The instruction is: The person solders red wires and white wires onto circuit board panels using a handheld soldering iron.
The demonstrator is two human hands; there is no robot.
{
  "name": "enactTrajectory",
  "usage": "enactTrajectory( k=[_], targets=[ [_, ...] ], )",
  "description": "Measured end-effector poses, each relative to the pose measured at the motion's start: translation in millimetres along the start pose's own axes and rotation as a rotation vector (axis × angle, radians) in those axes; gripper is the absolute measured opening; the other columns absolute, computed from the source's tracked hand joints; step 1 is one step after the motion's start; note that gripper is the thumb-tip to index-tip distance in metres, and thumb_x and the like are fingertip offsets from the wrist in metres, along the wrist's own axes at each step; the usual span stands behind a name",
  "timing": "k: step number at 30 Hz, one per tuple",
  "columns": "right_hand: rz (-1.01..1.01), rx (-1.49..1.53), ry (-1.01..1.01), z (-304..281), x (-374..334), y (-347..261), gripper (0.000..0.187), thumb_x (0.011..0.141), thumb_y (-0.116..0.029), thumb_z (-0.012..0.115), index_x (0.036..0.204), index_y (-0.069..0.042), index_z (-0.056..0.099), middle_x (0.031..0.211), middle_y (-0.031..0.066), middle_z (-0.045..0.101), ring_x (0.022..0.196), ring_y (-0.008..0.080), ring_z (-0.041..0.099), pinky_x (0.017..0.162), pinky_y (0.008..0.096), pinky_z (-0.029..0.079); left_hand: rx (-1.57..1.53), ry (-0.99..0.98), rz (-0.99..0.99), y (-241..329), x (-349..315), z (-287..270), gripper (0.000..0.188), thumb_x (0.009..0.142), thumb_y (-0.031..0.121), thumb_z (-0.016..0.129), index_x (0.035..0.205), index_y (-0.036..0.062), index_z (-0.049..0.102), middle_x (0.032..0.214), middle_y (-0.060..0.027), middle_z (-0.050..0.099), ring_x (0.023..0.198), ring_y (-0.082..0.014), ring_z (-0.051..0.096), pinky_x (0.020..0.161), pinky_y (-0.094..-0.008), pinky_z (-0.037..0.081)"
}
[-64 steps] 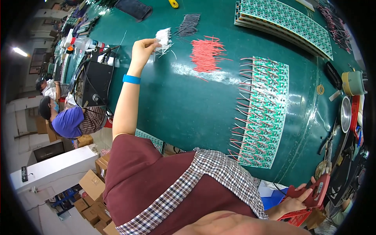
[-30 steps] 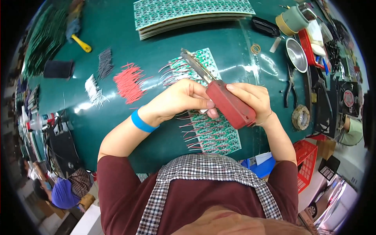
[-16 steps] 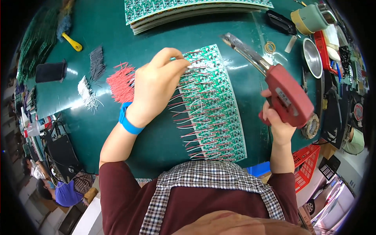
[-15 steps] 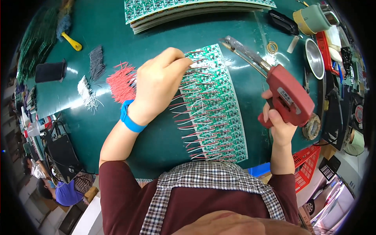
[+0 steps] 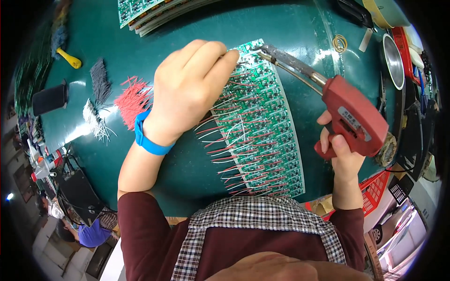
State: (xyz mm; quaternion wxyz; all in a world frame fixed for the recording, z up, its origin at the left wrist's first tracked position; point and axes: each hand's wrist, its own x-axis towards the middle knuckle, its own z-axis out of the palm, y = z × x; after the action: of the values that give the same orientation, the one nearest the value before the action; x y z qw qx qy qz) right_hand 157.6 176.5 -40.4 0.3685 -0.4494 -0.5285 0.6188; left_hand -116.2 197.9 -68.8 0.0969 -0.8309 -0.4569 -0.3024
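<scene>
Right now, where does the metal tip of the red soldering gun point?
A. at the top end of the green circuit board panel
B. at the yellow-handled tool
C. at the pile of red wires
A: the red soldering gun in the right hand has its tip at the top end of the green circuit board panel, close to the left hand fingertips.

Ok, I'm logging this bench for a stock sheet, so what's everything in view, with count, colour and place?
Circuit board panel: one, green, centre of the table, red and white wires along its left edge.
Soldering gun: one, red, right of the panel, tip at the panel's top corner.
Board stack: several, green, top edge.
Red wires: one bunch, left of the wrist.
Black wires: one bunch, further left.
White wires: one bunch, below the black.
Metal bowl: one, silver, right edge.
Table: one, dark green.
Left hand: blue wristband, fingertips at the panel's top.
Right hand: grips the gun's handle.
</scene>
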Motion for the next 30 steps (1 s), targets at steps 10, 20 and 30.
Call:
enactTrajectory(
  k=[10, 20, 30],
  targets=[
    [-0.012, -0.057, -0.061, 6, 8, 2, 0.051, 0.079, -0.023, 0.06, 0.118, 0.002, 0.038, 0.089, 0.0169, 0.053, 0.052, 0.0108, 0.044, 0.044, 0.0206, 0.036, -0.013, -0.133, -0.024, -4, -9, 14, 0.018, 0.063, 0.008, 0.057, 0.08, 0.0053, 0.057, 0.071, -0.0032, 0.046, 0.064, -0.0155, 0.051, 0.054, -0.0273, 0.044],
    [0.023, -0.077, -0.057, 10, 10, 4, 0.044, 0.079, -0.025, 0.059, 0.108, 0.004, 0.043, 0.073, 0.0087, 0.051, 0.049, 0.0096, 0.044, 0.045, 0.0213, 0.034, 0.013, -0.133, -0.032, 0, -12, 18, 0.017, 0.063, 0.007, 0.056, 0.079, 0.0038, 0.056, 0.07, -0.0047, 0.045, 0.063, -0.0164, 0.051, 0.052, -0.0272, 0.044],
    [0.037, -0.086, -0.039, 12, 9, 3, 0.049, 0.079, -0.026, 0.06, 0.113, 0.004, 0.041, 0.081, 0.014, 0.053, 0.05, 0.0101, 0.044, 0.044, 0.0208, 0.035, 0.018, -0.148, -0.018, 0, -11, 17, 0.016, 0.064, 0.007, 0.056, 0.079, 0.0028, 0.055, 0.07, -0.005, 0.044, 0.063, -0.0167, 0.051, 0.054, -0.0273, 0.044]
  ],
)
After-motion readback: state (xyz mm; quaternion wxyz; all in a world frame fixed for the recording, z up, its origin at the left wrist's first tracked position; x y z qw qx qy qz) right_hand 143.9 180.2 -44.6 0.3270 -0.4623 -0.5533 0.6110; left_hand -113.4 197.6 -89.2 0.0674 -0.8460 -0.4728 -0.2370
